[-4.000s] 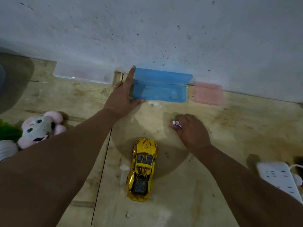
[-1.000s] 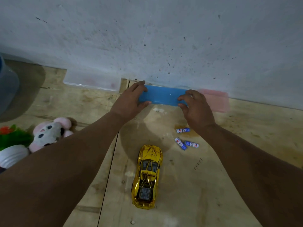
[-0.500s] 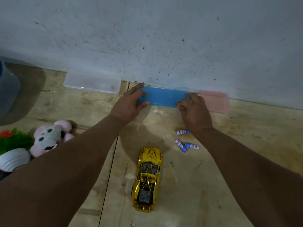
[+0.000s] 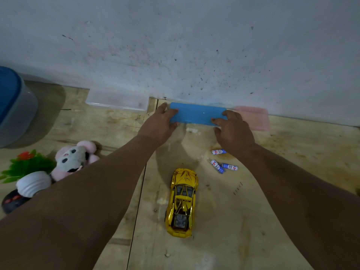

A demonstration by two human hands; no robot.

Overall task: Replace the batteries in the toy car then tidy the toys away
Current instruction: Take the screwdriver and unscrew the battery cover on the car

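Note:
A shiny gold toy car (image 4: 182,202) stands on the wooden floor, nose toward the wall. Three small blue-and-white batteries (image 4: 222,162) lie loose to its upper right. A flat blue plastic case (image 4: 196,113), lid down, lies against the white wall. My left hand (image 4: 159,124) grips its left end, thumb on top. My right hand (image 4: 232,130) holds its right end with fingertips on the lid and front edge.
A clear case (image 4: 117,100) lies left of the blue one, a pink case (image 4: 252,117) to its right. At far left are a blue-lidded tub (image 4: 13,106), a pink plush toy (image 4: 75,158), a plastic plant (image 4: 27,165), a white ribbed object (image 4: 33,185) and a dark remote (image 4: 12,202).
The blue case stood open four seconds ago and is now closed. My right hand set batteries on the floor, then moved up to the case's right end. Both hands have barely shifted since.

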